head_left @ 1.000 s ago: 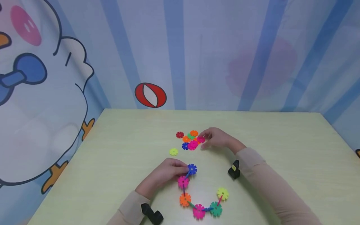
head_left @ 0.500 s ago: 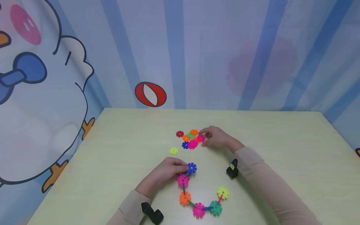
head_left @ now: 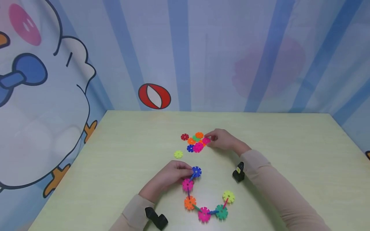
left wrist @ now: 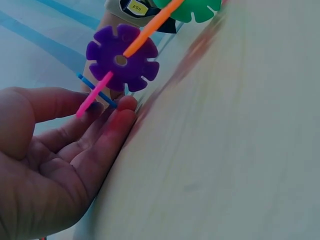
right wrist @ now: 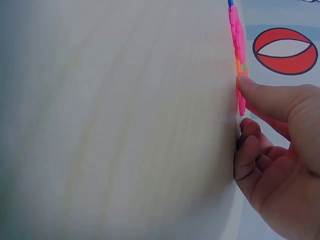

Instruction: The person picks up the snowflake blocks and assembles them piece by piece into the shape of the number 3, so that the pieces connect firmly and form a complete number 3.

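Pinching the blue disc (head_left: 197, 171) between thumb and fingers, your left hand (head_left: 173, 173) has hold of one end of a chain (head_left: 189, 203) of notched plastic discs. From that end the chain bends round in a U on the near part of the surface (head_left: 138, 144): pink, orange, a second pink, green, then a yellow disc (head_left: 228, 196) at the far tip. Between these flat discs, others are slotted in crosswise — your left wrist view shows one of them, a purple disc (left wrist: 122, 70), face-on beside your fingers.

Farther forward, your right hand (head_left: 225, 140) grips a pink disc (head_left: 206, 141) at the right edge of a small pile (head_left: 198, 147), thumb on one side of it and forefinger on the other; the remaining fingers bend in toward your palm. The pile holds orange, green, pink and blue discs, partly overlapping. A dark red disc (head_left: 184, 137) lies just to its left, and a loose yellow-green disc (head_left: 178, 154) sits nearer you, between the pile and your left hand.

On each wrist, by the beige cuff, you wear a small black device (head_left: 238, 173). Behind the surface hangs a blue-striped backdrop (head_left: 219, 64), printed with a red-and-white ball (head_left: 154, 96) and — on the left — a white cartoon figure (head_left: 43, 128) with a blue bow.
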A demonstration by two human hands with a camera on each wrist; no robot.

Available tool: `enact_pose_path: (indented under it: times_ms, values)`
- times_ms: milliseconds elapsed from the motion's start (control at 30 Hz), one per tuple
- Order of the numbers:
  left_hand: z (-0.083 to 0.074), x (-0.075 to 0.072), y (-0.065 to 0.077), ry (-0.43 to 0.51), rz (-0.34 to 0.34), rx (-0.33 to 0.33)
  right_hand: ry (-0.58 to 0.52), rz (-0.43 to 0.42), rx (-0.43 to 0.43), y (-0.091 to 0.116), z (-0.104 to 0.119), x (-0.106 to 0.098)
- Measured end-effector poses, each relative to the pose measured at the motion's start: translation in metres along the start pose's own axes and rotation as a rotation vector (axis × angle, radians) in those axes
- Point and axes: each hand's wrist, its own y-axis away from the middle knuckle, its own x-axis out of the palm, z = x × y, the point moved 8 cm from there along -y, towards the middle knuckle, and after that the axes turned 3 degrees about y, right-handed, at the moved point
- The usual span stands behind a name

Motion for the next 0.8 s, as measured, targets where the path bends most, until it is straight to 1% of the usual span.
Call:
enact_pose_path:
  times_ms: [233,400,533,633,733,800]
  values:
    - [-0.002,-0.001,0.002,-0.019,0.007,0.003,0.023,0.002,-0.020,0.000,0.004,-0.002]
    - [-0.003,-0.002,0.002,-0.021,0.004,0.014,-0.024,-0.022,-0.009,0.003,0.003,-0.004]
    - [-0.004,-0.002,0.003,-0.025,0.000,0.022,-0.054,-0.036,-0.025,0.008,0.005,-0.005]
    - [-0.004,-0.002,0.003,-0.032,0.002,0.028,-0.087,-0.016,-0.029,0.014,0.004,-0.004]
    - [-0.005,-0.002,0.003,-0.045,0.000,0.032,-0.143,0.017,-0.033,0.022,0.005,0.000]
    - [-0.005,-0.002,0.003,-0.059,-0.005,0.037,-0.182,0.038,-0.058,0.029,0.009,0.003]
